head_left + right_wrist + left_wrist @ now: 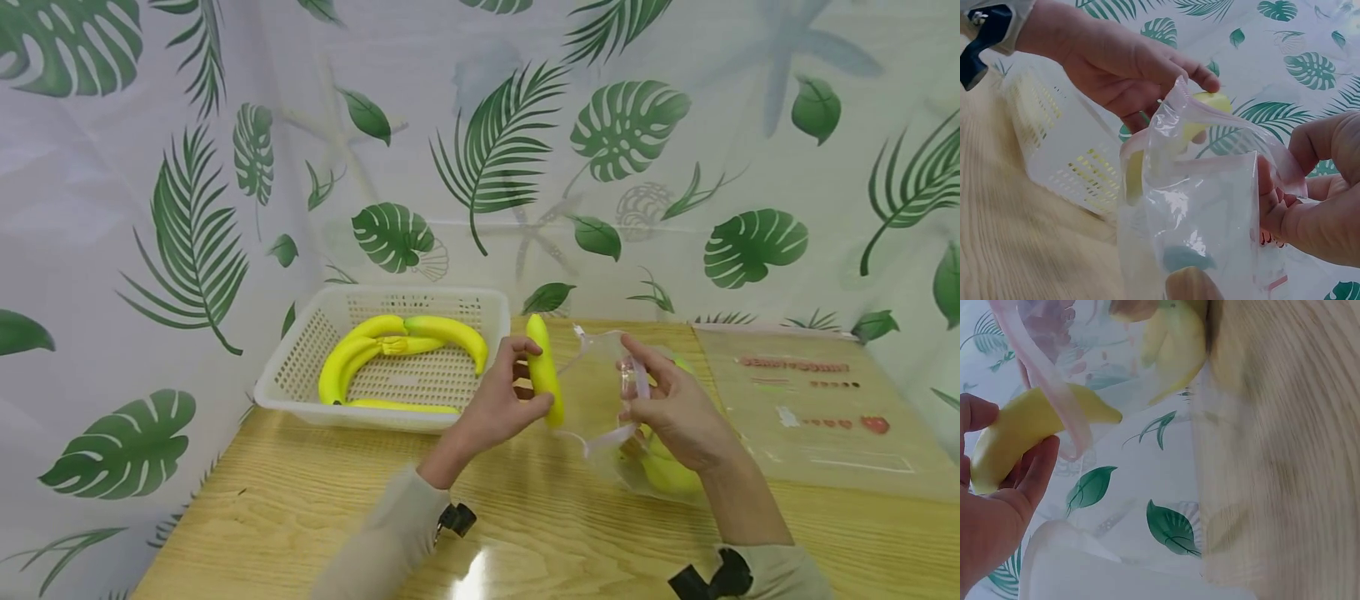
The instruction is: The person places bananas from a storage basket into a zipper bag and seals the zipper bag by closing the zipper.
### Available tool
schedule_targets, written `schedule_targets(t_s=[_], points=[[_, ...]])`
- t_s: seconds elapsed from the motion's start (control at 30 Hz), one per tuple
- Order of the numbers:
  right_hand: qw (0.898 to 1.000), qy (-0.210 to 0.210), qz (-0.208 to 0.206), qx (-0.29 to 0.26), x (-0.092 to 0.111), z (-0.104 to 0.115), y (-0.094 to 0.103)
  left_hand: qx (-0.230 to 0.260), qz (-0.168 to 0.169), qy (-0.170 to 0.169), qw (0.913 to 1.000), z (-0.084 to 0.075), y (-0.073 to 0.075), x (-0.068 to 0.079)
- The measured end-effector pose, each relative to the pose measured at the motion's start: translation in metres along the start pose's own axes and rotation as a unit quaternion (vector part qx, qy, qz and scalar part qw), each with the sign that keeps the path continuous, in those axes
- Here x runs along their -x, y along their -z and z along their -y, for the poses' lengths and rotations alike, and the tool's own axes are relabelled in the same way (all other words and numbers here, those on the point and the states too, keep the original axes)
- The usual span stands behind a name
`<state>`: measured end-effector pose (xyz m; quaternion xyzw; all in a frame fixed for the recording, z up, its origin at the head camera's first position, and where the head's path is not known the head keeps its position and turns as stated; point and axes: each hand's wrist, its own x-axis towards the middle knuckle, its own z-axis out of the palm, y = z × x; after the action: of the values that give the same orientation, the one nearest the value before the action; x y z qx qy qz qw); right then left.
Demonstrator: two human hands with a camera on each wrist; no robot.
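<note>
My left hand (pixel 495 396) grips a yellow banana (pixel 546 379) between thumb and fingers, at the open mouth of a clear plastic zip bag (pixel 609 439). Seen from the left wrist, the tip of this banana (pixel 1094 403) reaches past the bag's pink-edged rim (pixel 1054 387). With thumb and fingers, my right hand (pixel 686 412) pinches the far side of that rim and holds the mouth apart. More yellow bananas (pixel 667 467) lie inside the bag, partly hidden by my right hand and blurred by the plastic.
Left of my hands stands a white perforated basket (pixel 281 400) with several bananas (pixel 341 358) in it. Flat on the wooden table (pixel 300 500) at the right lies another clear zip bag (pixel 810 400) with red printing. A leaf-patterned sheet (pixel 420 167) hangs behind and at the left.
</note>
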<state>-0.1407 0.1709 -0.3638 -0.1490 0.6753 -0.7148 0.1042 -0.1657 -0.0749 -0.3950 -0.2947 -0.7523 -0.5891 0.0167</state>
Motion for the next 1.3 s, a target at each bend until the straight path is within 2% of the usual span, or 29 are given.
schedule_targets(t_s=[0.1, 0.17, 0.3, 0.43, 0.6, 0.8, 0.97, 1.3], points=[[1.0, 0.009, -0.005, 0.0, 0.002, -0.001, 0.002, 0.005, -0.031, -0.009, 0.9995, 0.002, -0.002, 0.004], [1.0, 0.016, -0.006, -0.007, 0.003, -0.003, 0.002, -0.007, -0.034, -0.018, 0.9992, 0.002, -0.004, 0.005], [0.999, 0.036, -0.006, -0.02, 0.004, -0.004, -0.001, -0.059, -0.007, -0.041, 0.9974, 0.002, -0.005, 0.007], [0.999, 0.044, -0.017, -0.008, 0.006, -0.004, -0.005, -0.101, 0.021, -0.07, 0.9922, 0.001, -0.007, 0.009], [0.999, 0.039, -0.024, 0.005, 0.008, -0.002, -0.005, -0.126, 0.02, -0.099, 0.9869, 0.002, -0.011, 0.01], [0.999, 0.047, -0.016, -0.008, 0.01, -0.001, -0.001, -0.113, -0.015, -0.077, 0.9905, 0.001, -0.01, 0.008], [0.999, 0.048, -0.024, -0.009, 0.014, -0.001, 0.001, -0.124, -0.036, -0.064, 0.9896, 0.002, -0.006, 0.009], [0.998, 0.054, -0.023, -0.005, 0.014, 0.002, 0.006, -0.176, -0.042, -0.064, 0.9815, 0.004, 0.001, 0.01]])
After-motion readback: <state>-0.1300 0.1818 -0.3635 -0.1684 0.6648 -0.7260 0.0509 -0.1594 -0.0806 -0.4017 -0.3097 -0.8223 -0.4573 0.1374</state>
